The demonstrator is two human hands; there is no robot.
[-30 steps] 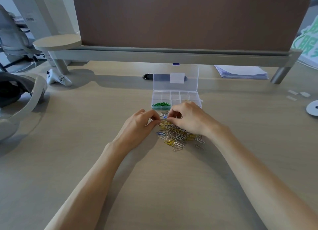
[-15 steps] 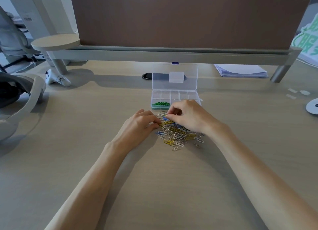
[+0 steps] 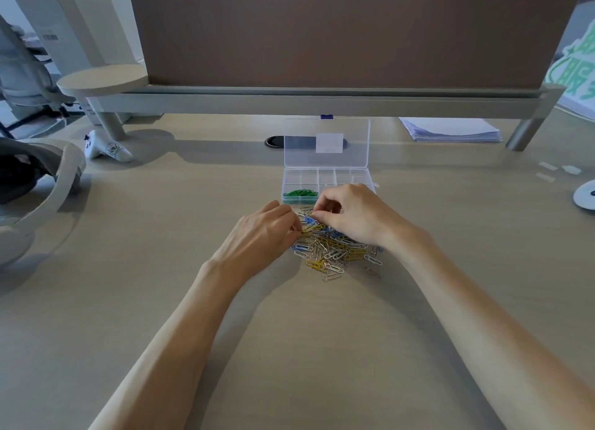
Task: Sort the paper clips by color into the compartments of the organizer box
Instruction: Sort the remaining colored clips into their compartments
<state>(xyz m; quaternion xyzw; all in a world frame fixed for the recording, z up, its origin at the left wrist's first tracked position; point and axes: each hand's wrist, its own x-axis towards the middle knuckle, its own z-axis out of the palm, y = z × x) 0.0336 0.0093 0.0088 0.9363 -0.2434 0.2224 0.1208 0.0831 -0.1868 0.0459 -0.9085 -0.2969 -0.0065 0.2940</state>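
Yellow, blue and silver paper clips (image 3: 335, 252) heaped loose on the pale wood desk (image 3: 161, 301), just short of the organizer box (image 3: 326, 176). Clear plastic box, lid (image 3: 325, 130) swung up and back, white label on it. Green clips (image 3: 300, 192) in the near left compartment.

Left hand (image 3: 260, 236) at the heap's left edge, fingers curled down, tips against a yellow clip; pinching or only touching, cannot tell. Right hand (image 3: 354, 217) over the heap's far side, thumb and forefinger drawn narrow together, other fingers curled; too small to tell what, if anything, sits between them. Same hand covering the box's near right corner and part of the heap.

Behind the box, dark oval cable port (image 3: 273, 142), partly seen through the lid. Above it, grey rail (image 3: 289, 101) carrying a brown partition panel (image 3: 354, 30). Stack of white paper (image 3: 450, 130) under the rail to the right. Round wooden disc (image 3: 103, 80) at the rail's left end, white controller (image 3: 108, 148) by its post. Headset (image 3: 38, 185) at the far left edge, white disc (image 3: 586, 196) at the far right, both well apart from the clips.
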